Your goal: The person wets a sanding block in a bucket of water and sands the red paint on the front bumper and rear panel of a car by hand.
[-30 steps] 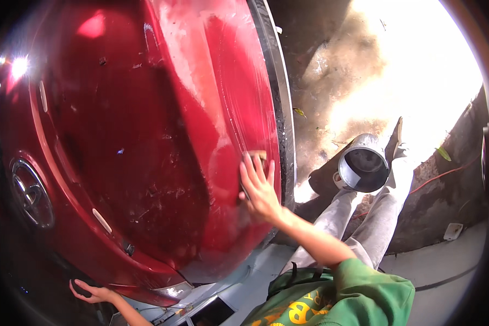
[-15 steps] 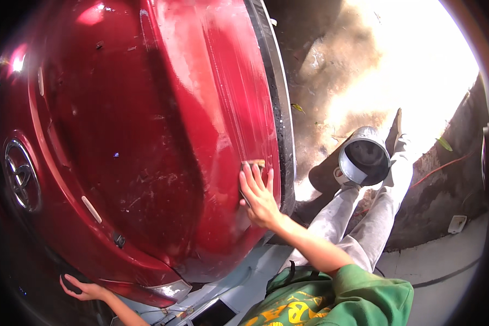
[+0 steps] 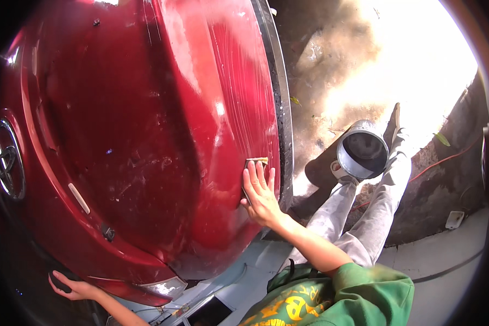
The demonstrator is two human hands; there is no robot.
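Note:
My right hand [image 3: 262, 196] presses flat, fingers together and stretched, on a thin dark pad with a tan edge [image 3: 262, 160]; whether it is a sponge or folded sandpaper I cannot tell. The pad lies against the red car panel [image 3: 217, 179], close to the dark trim strip [image 3: 282, 108]. Pale streaks and a wet sheen run along the paint beyond my fingertips. At the lower left, my left hand [image 3: 75, 288] is beside the car's dark lower side, its fingers curved and apart from the thumb, with nothing visible in them.
A metal bucket [image 3: 364, 149] with dark contents stands on the concrete by my feet. A round chrome emblem [image 3: 8, 158] and a clear lamp [image 3: 168, 288] sit on the car. An orange cord [image 3: 445, 159] and a small white piece [image 3: 455, 219] lie at the right.
The view has shifted slightly, so the car's emblem and my left hand appear further left. My right hand stays on the pad at nearly the same spot on the panel.

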